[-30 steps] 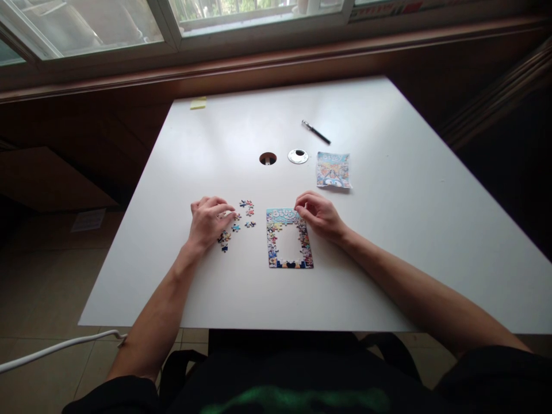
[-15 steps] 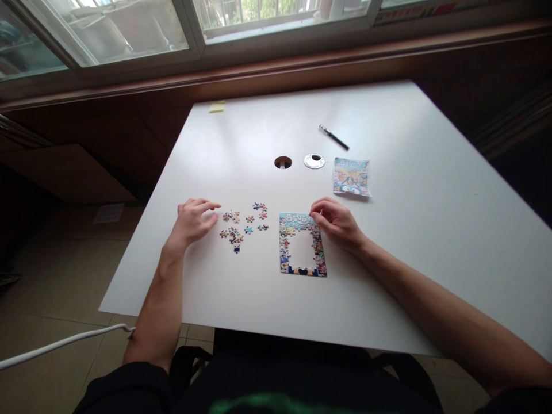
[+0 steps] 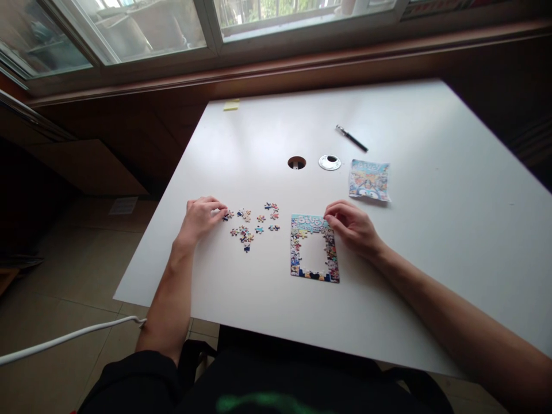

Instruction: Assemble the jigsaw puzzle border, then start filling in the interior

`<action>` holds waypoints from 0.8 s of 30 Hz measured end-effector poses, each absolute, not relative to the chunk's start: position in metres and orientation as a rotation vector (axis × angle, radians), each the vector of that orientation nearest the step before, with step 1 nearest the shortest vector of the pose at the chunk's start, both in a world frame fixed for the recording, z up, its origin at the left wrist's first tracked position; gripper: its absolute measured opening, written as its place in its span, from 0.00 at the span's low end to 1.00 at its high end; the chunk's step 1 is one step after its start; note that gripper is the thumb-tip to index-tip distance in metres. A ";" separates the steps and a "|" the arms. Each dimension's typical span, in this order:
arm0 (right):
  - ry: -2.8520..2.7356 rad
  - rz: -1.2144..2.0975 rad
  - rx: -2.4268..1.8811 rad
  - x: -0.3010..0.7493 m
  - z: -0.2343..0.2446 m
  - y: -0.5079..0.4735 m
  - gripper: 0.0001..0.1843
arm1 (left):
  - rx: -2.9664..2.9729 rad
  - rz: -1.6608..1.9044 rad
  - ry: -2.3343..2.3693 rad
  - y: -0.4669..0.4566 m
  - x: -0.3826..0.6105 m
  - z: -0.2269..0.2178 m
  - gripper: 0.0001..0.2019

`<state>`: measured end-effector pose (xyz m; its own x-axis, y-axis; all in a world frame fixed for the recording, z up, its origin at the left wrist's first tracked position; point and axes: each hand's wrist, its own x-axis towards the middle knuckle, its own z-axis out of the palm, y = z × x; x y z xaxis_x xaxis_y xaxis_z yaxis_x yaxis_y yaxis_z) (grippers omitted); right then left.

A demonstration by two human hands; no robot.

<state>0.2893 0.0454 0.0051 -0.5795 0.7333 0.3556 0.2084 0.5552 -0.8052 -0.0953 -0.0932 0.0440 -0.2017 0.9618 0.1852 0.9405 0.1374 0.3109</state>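
My left hand (image 3: 202,217) has its thumb and forefinger closed on a small puzzle piece (image 3: 227,215) at the left of the loose pieces. More loose puzzle pieces (image 3: 244,234) lie scattered to its right, some overlapping. A partly assembled jigsaw puzzle (image 3: 295,253) lies flat, its printed border joined round a bare white middle. At its top right corner is my right hand (image 3: 351,225), fingers curled and the thumb and forefinger pinched on the edge. The fingertips partly cover that corner.
A crumpled picture sheet (image 3: 370,180) lies beyond my right hand, with a black pen (image 3: 351,138) behind it. A round hole (image 3: 296,163) opens in the white table (image 3: 241,149), beside a silver cover (image 3: 330,163). A yellow sticky note (image 3: 232,104) is at the back edge.
My left hand has gone from open beside the loose pieces to pinching one, which now sits apart on the left. My right hand stays at the puzzle's corner. The view has shifted slightly.
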 end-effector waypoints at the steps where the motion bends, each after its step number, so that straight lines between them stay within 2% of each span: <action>1: -2.088 0.958 -0.757 0.289 0.005 0.045 0.06 | 1.932 0.588 2.330 -0.094 -0.097 0.046 0.10; 8: -2.096 0.955 -0.769 0.290 0.006 0.046 0.08 | 1.862 0.543 2.089 -0.104 -0.107 0.052 0.08; 14: -2.096 0.961 -0.783 0.290 0.008 0.046 0.08 | 1.887 0.521 2.130 -0.105 -0.106 0.053 0.05; 24: -2.094 0.976 -0.767 0.290 0.008 0.046 0.07 | 1.766 0.442 2.022 -0.108 -0.107 0.056 0.11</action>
<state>0.2899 0.0457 0.0078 -0.5850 0.7378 0.3368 0.2166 0.5423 -0.8118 -0.1075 -0.1077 0.0555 -0.1065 0.9891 -0.1015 0.8563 0.1431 0.4963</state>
